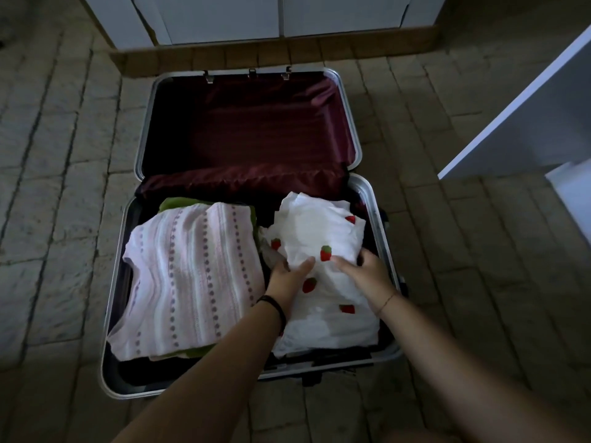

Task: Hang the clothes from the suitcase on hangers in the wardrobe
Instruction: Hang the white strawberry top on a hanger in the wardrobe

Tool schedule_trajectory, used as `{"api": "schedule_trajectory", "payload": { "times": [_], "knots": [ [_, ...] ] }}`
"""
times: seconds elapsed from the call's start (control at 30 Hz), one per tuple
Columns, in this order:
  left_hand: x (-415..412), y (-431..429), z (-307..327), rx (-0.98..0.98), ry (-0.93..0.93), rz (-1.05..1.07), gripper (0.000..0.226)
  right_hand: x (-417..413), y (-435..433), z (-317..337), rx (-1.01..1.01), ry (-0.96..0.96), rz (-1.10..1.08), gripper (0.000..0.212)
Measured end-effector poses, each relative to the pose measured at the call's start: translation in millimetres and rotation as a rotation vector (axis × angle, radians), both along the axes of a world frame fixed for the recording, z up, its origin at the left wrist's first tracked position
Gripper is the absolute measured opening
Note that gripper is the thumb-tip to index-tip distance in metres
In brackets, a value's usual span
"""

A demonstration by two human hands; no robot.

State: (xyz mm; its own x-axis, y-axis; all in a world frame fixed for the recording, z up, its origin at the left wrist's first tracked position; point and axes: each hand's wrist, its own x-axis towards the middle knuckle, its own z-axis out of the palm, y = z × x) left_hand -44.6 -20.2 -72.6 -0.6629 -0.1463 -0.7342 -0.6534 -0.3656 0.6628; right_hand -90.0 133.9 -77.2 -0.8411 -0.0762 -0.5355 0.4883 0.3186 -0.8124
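An open suitcase [124, 251] with a silver rim lies on the tiled floor, its dark red lined lid [249, 129] flat at the far side. In the right half of the near shell lies a white garment with red strawberries [319, 225]. My left hand [287, 276] grips its left side, fingers tucked under the cloth, thumb on top. My right hand [364, 273] holds its right part, thumb on top and fingers curled round a fold. A folded pink and white striped knit [192, 276] fills the left half, with green cloth [172, 203] under it.
White wardrobe doors [281, 17] stand beyond the suitcase on a tiled plinth [275, 55]. An open white door panel [524, 123] juts in at the right. Stone floor tiles [57, 187] surround the case.
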Motion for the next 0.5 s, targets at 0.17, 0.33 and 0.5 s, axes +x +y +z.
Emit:
{"api": "schedule_trajectory", "payload": {
  "times": [0.17,0.33,0.5],
  "knots": [
    [-3,4,18,-0.065,0.032,-0.035,0.028,-8,0,20,-0.119,-0.027,-0.049,0.032],
    [6,2,92,-0.114,0.079,-0.047,0.050,5,-1,109,-0.358,-0.061,-0.165,0.033],
    [14,-17,214,-0.126,0.020,-0.031,0.092,15,-2,238,-0.446,-0.046,-0.154,0.031]
  ]
}}
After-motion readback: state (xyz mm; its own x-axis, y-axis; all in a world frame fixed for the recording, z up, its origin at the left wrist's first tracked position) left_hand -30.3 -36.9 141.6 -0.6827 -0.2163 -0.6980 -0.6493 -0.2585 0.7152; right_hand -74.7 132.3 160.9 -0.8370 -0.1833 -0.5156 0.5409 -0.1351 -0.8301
